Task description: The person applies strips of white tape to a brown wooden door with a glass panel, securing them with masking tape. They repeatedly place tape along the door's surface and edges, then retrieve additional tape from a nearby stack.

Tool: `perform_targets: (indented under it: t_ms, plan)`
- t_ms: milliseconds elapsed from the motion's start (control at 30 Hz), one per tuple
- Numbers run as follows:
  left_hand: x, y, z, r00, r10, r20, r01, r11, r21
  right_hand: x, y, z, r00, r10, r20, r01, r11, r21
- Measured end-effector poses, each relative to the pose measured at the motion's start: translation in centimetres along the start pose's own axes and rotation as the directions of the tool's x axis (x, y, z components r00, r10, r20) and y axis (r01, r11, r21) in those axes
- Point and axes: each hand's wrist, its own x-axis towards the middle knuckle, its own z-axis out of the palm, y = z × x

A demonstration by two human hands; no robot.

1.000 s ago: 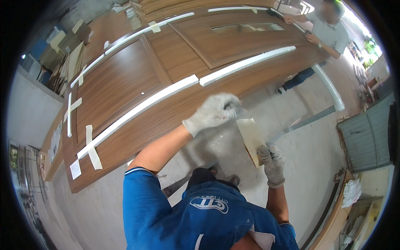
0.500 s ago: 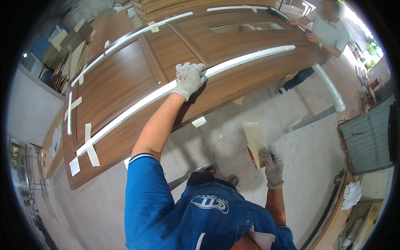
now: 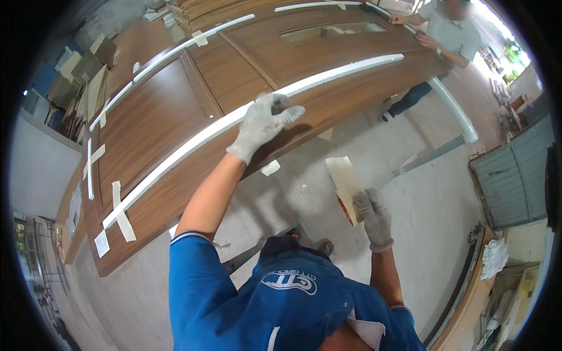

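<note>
A brown wooden door panel [image 3: 175, 193] lies across supports, with a long white foam strip [image 3: 193, 143] along its near side. My left hand [image 3: 260, 126], in a pale work glove, is over the near edge of the panel beside that strip. Its thumb points out to the right and the fingers are loosely bent, with nothing in them. Lower right, my gloved right hand [image 3: 374, 219] grips pale masking tape [image 3: 345, 178], a wide length standing up from the fingers. A red edge shows beside the tape; the glove hides the rest.
Tape pieces [image 3: 122, 216] cross the foam strips at the panel's left end. A co-worker [image 3: 448, 32] stands at its far right corner, both hands at the panel edge. A grey support bar [image 3: 433, 155] runs below. Stacked boards [image 3: 88, 61] stand at the back left.
My left hand has lifted off the white strip and turned, its thumb swinging outward. My right hand still holds the tape. The whole view has shifted slightly.
</note>
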Motion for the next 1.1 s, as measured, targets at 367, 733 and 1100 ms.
perform_targets:
  t_ms: [367, 733, 1100]
  plan:
    - [-3.4, 5.3, -1.0, 0.909, -0.011, 0.417, 0.144, 0.946, -0.290, 0.2, -0.8, 4.0, 0.904, -0.216, 0.370, 0.227, 0.974, 0.014]
    - [8.7, -5.9, -9.2, 0.958, -0.257, 0.129, 0.262, 0.965, -0.023, -0.4, 1.1, 3.7, 0.955, -0.109, 0.277, 0.120, 0.993, -0.022]
    - [11.2, -13.8, -7.8, 0.876, -0.482, 0.003, 0.442, 0.807, 0.392, 4.4, 4.0, 8.3, 0.958, 0.013, 0.287, -0.009, 1.000, -0.016]
